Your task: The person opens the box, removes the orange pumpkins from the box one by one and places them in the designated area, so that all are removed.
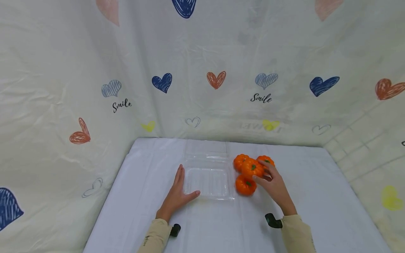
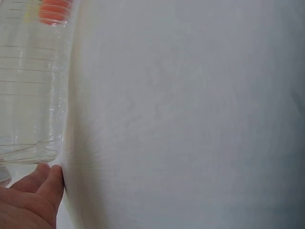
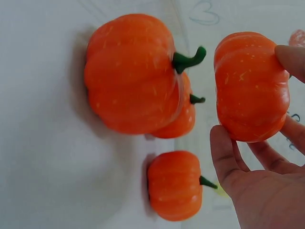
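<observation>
Between thumb and fingers, my right hand [image 1: 274, 186] holds a small orange toy pumpkin [image 3: 251, 88] raised off the table; the right wrist view shows its ribbed body. Three more orange pumpkins with green stems sit close by: a front pumpkin [image 1: 245, 186], a back left pumpkin [image 1: 239, 161] and a back right pumpkin [image 1: 266, 160] partly behind the hand. My left hand [image 1: 177, 195] lies at the near left corner of a clear plastic container [image 1: 207, 182], fingers straight and thumb spread along its front. In the left wrist view, its fingertips [image 2: 55, 174] are beside the container's corner.
The container's clear lid [image 1: 207, 149] is folded back towards the rear of the table. White cloth [image 1: 316, 196] covers the table. Behind it hangs a pale curtain [image 1: 234, 105] printed with hearts and words.
</observation>
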{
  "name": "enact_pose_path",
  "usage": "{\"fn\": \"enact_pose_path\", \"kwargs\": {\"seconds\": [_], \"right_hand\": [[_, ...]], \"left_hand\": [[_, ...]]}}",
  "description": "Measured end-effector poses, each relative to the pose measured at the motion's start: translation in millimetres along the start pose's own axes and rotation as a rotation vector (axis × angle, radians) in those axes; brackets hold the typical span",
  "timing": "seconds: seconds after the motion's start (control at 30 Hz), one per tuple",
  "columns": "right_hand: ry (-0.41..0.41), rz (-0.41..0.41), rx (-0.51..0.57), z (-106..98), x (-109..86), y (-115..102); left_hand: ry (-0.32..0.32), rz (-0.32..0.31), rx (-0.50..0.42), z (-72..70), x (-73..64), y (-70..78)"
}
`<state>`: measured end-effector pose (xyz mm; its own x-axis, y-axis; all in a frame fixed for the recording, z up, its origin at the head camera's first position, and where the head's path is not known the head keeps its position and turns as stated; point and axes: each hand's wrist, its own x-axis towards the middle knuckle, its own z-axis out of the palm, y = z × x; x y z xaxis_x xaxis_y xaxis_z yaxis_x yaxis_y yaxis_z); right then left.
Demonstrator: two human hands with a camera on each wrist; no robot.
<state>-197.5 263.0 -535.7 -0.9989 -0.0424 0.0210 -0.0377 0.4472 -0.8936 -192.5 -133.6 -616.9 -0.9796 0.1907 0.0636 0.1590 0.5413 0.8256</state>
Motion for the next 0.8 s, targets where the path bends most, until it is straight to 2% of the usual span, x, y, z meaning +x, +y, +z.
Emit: {"fn": "enact_pose_path", "kwargs": {"seconds": [0.43, 0.6, 0.8], "right_hand": [[0.05, 0.046, -0.063, -27, -17.3, 21], [0.068, 0.073, -0.07, -32, -25.0, 32], [0.054, 0.131, -0.097, -34, -32.3, 45]], "left_hand": [[-0.007, 0.009, -0.017, 0.5, 1.2, -1.3], [-0.006, -0.007, -0.012, 0.5, 1.6, -1.8], [-0.004, -0.003, -0.001, 1.6, 1.1, -2.9]]}}
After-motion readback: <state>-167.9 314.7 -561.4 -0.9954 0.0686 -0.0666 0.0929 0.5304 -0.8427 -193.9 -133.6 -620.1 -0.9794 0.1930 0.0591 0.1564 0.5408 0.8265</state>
